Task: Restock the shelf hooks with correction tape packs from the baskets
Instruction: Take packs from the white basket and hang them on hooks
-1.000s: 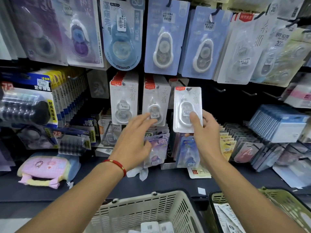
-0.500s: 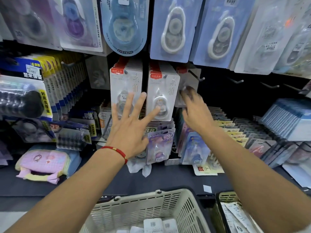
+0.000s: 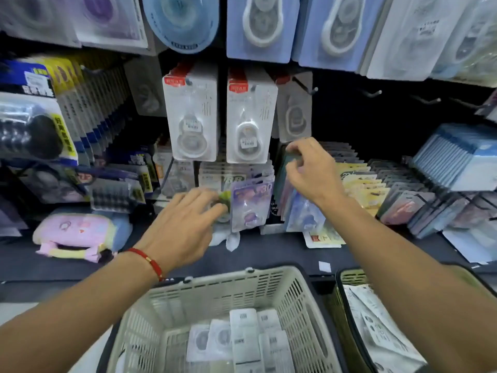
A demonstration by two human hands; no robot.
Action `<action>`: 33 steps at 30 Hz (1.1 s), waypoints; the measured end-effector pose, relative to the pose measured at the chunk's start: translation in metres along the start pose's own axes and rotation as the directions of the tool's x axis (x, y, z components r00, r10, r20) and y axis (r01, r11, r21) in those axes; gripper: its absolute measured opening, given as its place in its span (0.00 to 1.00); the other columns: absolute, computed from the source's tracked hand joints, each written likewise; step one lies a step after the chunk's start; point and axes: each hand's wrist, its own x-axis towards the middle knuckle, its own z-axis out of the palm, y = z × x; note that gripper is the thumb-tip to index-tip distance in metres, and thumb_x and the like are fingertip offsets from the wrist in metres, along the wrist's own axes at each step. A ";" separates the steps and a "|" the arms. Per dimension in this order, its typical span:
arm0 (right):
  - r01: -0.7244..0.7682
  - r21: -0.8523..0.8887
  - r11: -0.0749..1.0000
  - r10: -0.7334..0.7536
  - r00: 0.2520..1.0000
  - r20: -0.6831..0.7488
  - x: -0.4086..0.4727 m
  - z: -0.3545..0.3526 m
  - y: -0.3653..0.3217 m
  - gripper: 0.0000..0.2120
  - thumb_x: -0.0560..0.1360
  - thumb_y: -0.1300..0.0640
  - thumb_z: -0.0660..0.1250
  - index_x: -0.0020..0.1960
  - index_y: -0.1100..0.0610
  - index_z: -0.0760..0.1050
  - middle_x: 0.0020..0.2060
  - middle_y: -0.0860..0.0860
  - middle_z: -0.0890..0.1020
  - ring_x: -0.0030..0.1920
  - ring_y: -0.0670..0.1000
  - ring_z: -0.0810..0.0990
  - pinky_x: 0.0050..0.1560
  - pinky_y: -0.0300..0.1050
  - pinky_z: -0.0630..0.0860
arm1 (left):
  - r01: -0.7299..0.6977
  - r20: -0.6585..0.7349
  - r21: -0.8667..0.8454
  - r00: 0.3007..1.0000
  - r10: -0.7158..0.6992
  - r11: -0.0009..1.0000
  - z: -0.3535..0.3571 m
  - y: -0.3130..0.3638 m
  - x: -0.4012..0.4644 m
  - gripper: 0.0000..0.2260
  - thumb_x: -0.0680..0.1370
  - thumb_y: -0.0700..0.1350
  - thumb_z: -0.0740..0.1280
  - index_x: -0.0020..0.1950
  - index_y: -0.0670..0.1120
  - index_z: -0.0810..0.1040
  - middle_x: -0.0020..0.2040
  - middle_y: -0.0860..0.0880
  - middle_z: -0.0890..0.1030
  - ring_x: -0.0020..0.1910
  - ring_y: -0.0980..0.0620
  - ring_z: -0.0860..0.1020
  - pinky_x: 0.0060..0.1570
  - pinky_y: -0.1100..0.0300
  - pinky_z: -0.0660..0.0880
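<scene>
Three hooks in the middle row carry white correction tape packs with red tops: a left stack (image 3: 191,114), a middle stack (image 3: 249,119) and a pack further back on the third hook (image 3: 295,111). My right hand (image 3: 312,170) hovers below that third pack, fingers loosely curled with nothing in them. My left hand (image 3: 185,227), with a red bracelet at the wrist, is lower, fingers spread near a purple pack (image 3: 251,205). A white basket (image 3: 304,297) in front of me holds several correction tape packs (image 3: 243,335). A green basket (image 3: 349,278) at right holds more packs (image 3: 376,327).
Empty hooks (image 3: 371,93) stick out to the right of the white packs. Larger blue packs (image 3: 258,25) hang on the row above. Rows of upright packs (image 3: 357,181) stand on the dark shelf, and a pink pouch (image 3: 75,235) lies at left.
My right hand held a white pack up to the third hook, hung it there and has dropped away below it. My left hand has lowered toward the purple pack. The camera tilted down.
</scene>
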 end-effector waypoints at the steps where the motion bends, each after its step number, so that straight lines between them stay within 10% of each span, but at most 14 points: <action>1: 0.028 -0.014 1.000 -0.029 0.999 -0.023 -0.019 -0.002 -0.004 0.09 0.77 0.59 0.65 0.56 0.57 0.80 0.48 0.52 0.84 0.45 0.59 0.83 0.44 0.52 0.79 | -0.008 0.139 -0.033 0.990 0.012 0.999 0.007 0.002 -0.014 0.20 0.72 0.36 0.70 0.65 0.44 0.80 0.63 0.43 0.79 0.62 0.38 0.77 0.57 0.43 0.76; 5: 0.292 -0.091 0.952 -0.247 0.910 0.333 -0.101 0.019 -0.014 0.14 0.76 0.48 0.58 0.46 0.56 0.78 0.37 0.54 0.84 0.36 0.62 0.83 0.35 0.50 0.74 | 0.178 0.657 -0.170 0.753 -0.023 0.969 0.040 0.018 -0.074 0.21 0.80 0.42 0.63 0.73 0.53 0.73 0.69 0.49 0.76 0.68 0.46 0.74 0.64 0.50 0.73; 8: 0.397 -0.079 0.914 -0.123 0.460 0.879 -0.160 0.064 -0.014 0.13 0.80 0.47 0.60 0.57 0.52 0.78 0.53 0.55 0.85 0.54 0.61 0.84 0.45 0.51 0.74 | 0.347 0.859 -0.195 0.512 -0.011 0.917 0.074 0.043 -0.118 0.19 0.82 0.44 0.66 0.73 0.52 0.75 0.70 0.47 0.77 0.69 0.46 0.75 0.67 0.57 0.70; 11: 0.316 -0.069 0.946 0.032 0.121 0.992 -0.231 0.112 -0.009 0.24 0.82 0.47 0.65 0.75 0.55 0.70 0.72 0.58 0.75 0.69 0.61 0.76 0.65 0.54 0.76 | 0.584 0.915 -0.173 0.394 -0.090 0.793 0.102 0.076 -0.161 0.17 0.82 0.43 0.66 0.72 0.50 0.78 0.69 0.47 0.79 0.68 0.46 0.76 0.65 0.60 0.70; 18: 0.106 -0.167 0.980 0.152 0.136 0.979 -0.340 0.191 -0.017 0.59 0.76 0.45 0.77 0.85 0.57 0.36 0.84 0.56 0.32 0.85 0.59 0.38 0.84 0.62 0.50 | 0.836 0.908 -0.154 0.330 -0.257 0.527 0.133 0.123 -0.208 0.15 0.80 0.40 0.68 0.67 0.48 0.81 0.66 0.45 0.81 0.66 0.46 0.79 0.65 0.58 0.74; 24: -0.077 0.012 0.997 0.002 0.185 0.983 -0.331 0.192 -0.009 0.42 0.81 0.52 0.71 0.86 0.56 0.51 0.86 0.54 0.52 0.85 0.54 0.52 0.85 0.55 0.47 | 0.858 0.845 -0.175 0.382 -0.375 0.483 0.144 0.116 -0.191 0.21 0.81 0.40 0.68 0.74 0.50 0.73 0.69 0.42 0.78 0.68 0.44 0.75 0.67 0.55 0.73; 29: -0.629 0.203 0.750 -0.031 0.273 0.962 -0.255 0.158 -0.005 0.12 0.79 0.51 0.75 0.59 0.57 0.86 0.58 0.56 0.87 0.60 0.61 0.85 0.67 0.62 0.79 | 0.843 0.799 -0.316 0.484 -0.357 0.436 0.149 0.110 -0.163 0.43 0.77 0.48 0.77 0.85 0.51 0.55 0.83 0.46 0.61 0.82 0.44 0.56 0.79 0.48 0.59; 33: -0.844 0.222 0.488 -0.140 0.176 0.974 -0.240 0.161 -0.015 0.14 0.79 0.51 0.76 0.59 0.59 0.85 0.56 0.57 0.87 0.56 0.57 0.88 0.58 0.59 0.85 | 0.911 0.850 -0.407 0.402 -0.340 0.059 0.159 0.117 -0.156 0.16 0.77 0.46 0.77 0.63 0.56 0.80 0.54 0.62 0.86 0.61 0.51 0.83 0.54 0.61 0.81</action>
